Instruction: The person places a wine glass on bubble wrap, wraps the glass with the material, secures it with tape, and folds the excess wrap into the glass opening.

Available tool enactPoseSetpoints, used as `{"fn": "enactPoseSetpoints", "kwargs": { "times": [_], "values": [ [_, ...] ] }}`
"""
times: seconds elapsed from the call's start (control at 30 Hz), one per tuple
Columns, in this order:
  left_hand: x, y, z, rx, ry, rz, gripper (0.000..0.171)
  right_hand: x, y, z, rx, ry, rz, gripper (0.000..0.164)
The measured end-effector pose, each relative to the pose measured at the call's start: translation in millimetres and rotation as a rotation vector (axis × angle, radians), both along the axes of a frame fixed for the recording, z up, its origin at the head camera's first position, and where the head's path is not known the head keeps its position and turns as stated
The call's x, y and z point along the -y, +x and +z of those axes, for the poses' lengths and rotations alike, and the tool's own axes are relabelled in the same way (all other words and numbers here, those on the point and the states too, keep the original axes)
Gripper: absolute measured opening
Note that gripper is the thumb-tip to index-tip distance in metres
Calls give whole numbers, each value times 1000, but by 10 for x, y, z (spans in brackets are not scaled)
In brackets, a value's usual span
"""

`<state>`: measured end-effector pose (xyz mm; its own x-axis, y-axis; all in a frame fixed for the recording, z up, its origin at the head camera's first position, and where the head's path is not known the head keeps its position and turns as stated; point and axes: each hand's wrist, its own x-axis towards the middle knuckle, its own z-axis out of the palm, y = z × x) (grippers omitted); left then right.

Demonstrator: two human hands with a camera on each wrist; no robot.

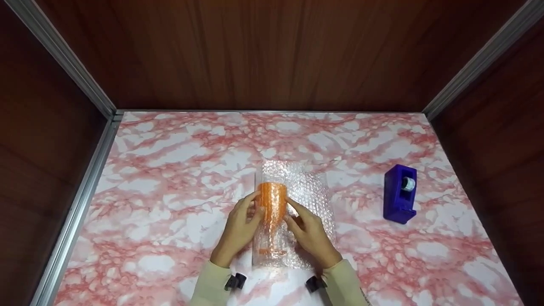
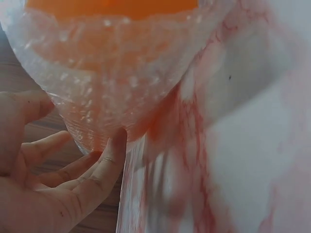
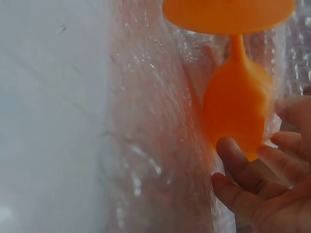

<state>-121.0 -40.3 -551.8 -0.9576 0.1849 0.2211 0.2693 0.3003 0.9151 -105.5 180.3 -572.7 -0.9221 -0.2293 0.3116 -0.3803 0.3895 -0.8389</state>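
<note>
An orange goblet (image 1: 273, 202) lies on a sheet of bubble wrap (image 1: 314, 199), its bowl pointing away and its foot towards me. Part of the clear wrap is folded over it. My left hand (image 1: 237, 229) grips the bowl from the left through the wrap, thumb on top. From the other side, my right hand (image 1: 313, 238) holds the bowl's right edge between thumb and fingers. In the left wrist view the bubbly layer covers the orange bowl near the left fingers (image 2: 109, 160). The stem and round foot (image 3: 228, 17) show from the open end in the right wrist view.
A purple tape dispenser (image 1: 399, 193) with a roll of tape stands to the right on the pink-and-white marbled table (image 1: 178, 170). Dark wood panels (image 1: 272, 55) with metal edge rails (image 1: 80, 221) enclose the back and both sides.
</note>
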Motion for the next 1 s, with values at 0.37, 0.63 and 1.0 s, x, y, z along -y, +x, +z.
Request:
{"fn": "enactPoseSetpoints", "kwargs": {
  "times": [0.37,0.63,1.0],
  "values": [
    [-11,-9,-3,-10,-23,-2,40,-48,-6,-2,9,68,-30,45],
    [-10,-12,-45,-35,15,-35,40,-56,-8,17,71,65,-50,41],
    [-25,-9,-65,41,63,-90,44,-65,-4,27,111,53,-24,51]
  ]
}}
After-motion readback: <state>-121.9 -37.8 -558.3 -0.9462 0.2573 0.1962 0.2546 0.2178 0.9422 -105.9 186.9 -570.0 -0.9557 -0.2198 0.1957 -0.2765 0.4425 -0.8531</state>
